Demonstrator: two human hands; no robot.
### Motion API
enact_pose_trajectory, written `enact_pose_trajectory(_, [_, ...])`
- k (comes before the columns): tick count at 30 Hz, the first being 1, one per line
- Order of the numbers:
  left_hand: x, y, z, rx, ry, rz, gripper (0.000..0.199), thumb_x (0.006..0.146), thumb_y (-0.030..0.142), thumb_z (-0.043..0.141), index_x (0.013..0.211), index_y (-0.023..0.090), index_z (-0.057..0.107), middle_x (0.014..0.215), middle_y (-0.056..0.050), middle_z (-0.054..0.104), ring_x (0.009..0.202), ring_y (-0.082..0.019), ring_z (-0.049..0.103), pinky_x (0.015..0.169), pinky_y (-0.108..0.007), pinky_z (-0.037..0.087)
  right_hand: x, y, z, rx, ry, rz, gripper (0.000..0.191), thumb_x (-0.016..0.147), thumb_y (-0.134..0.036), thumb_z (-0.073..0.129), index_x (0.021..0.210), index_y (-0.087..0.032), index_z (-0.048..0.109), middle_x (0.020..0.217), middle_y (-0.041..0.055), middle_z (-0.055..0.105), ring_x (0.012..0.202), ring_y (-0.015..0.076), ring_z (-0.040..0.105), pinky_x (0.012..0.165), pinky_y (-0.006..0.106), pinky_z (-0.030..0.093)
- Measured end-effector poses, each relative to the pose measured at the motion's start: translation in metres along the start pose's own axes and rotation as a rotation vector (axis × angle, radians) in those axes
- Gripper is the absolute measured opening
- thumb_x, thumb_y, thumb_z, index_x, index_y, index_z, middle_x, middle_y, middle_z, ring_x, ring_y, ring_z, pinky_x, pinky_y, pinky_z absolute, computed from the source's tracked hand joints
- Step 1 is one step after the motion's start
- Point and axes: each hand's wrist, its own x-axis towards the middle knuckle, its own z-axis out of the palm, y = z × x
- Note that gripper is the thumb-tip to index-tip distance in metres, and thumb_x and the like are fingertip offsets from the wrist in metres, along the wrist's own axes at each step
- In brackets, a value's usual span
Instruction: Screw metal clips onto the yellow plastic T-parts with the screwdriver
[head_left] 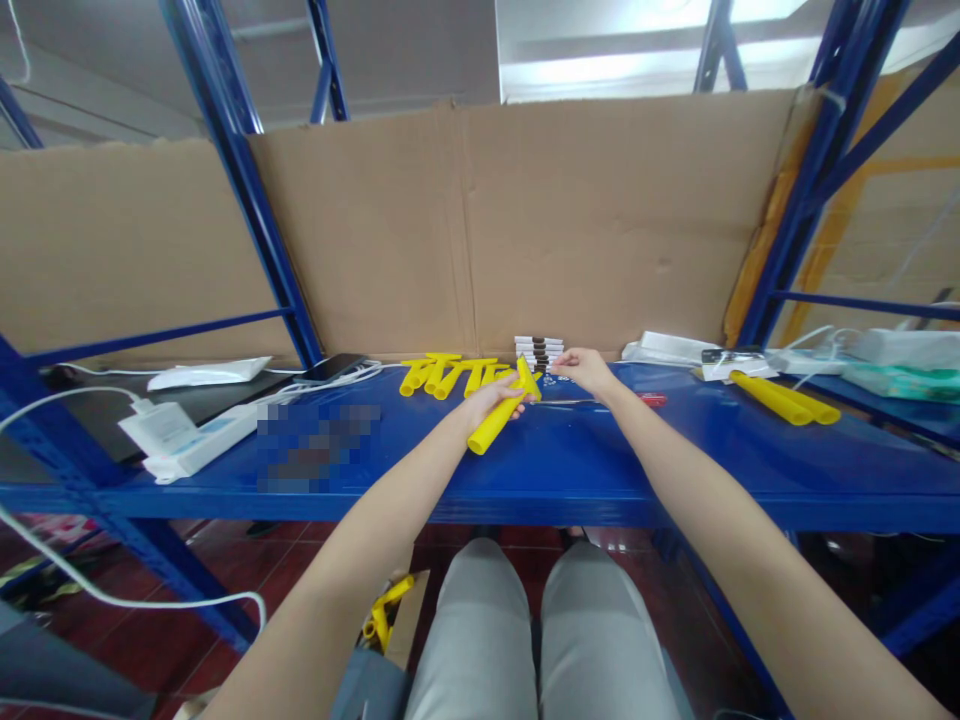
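On blue metal table [570, 465]: white plastic power strip [217, 440] toward front left corner; yellow T-shaped plastic pieces [448, 382] near back edge, left of white-and-dark stack [538, 352]; red-handled tool [652, 400] before stack; yellow plastic tubes [772, 397] toward right edge.

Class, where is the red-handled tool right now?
In the head view, the red-handled tool lies on the blue shelf, right of centre, its handle just past the right hand.

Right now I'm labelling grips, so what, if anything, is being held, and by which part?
The left hand grips a yellow T-shaped piece by its stem, near the crossbar. Whether the right hand pinches anything cannot be told.
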Motion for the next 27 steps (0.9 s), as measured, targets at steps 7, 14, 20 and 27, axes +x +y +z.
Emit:
enact_pose_trajectory(7, [-0.009, 0.002, 0.003, -0.030, -0.094, 0.083, 0.065, 0.085, 0.005, 0.053, 0.145, 0.022, 0.036, 0.092, -0.009, 0.072, 0.052, -0.008, 0.060, 0.048, -0.016, 0.047, -0.008, -0.017, 0.019, 0.230, -0.112, -0.054, 0.029, 0.052, -0.036, 0.082, 0.067, -0.018, 0.064, 0.071, 0.0009, 0.069, 0.072, 0.0161, 0.064, 0.077, 0.034, 0.052])
enact_pose_trajectory(14, [-0.006, -0.003, 0.000, -0.017, -0.131, 0.089, 0.065, 0.084, 0.007, 0.057, 0.144, 0.023, 0.038, 0.089, -0.008, 0.072, 0.052, -0.009, 0.061, 0.051, -0.018, 0.050, -0.012, -0.018, 0.020, 0.251, -0.132, -0.058, 0.034, 0.052, -0.042, 0.082, 0.067, -0.019, 0.063, 0.070, 0.0001, 0.066, 0.069, 0.0149, 0.062, 0.075, 0.033, 0.050])
enact_pose_trajectory(20, [-0.011, -0.001, 0.005, -0.017, -0.110, 0.080, 0.063, 0.086, 0.006, 0.053, 0.144, 0.021, 0.036, 0.095, -0.010, 0.072, 0.056, -0.009, 0.063, 0.053, -0.017, 0.050, -0.012, -0.019, 0.022, 0.260, -0.174, -0.059, 0.034, 0.051, -0.043, 0.082, 0.065, -0.018, 0.062, 0.066, -0.0013, 0.063, 0.067, 0.0136, 0.059, 0.072, 0.031, 0.050])
enact_pose_trajectory(27, [-0.013, 0.001, 0.008, -0.016, -0.097, 0.055, 0.063, 0.086, 0.007, 0.053, 0.145, 0.020, 0.034, 0.101, -0.012, 0.071, 0.058, -0.010, 0.066, 0.052, -0.016, 0.051, -0.012, -0.018, 0.024, 0.292, -0.156, -0.072, 0.036, 0.050, -0.043, 0.083, 0.063, -0.019, 0.060, 0.066, -0.0018, 0.064, 0.065, 0.0127, 0.059, 0.072, 0.031, 0.050])
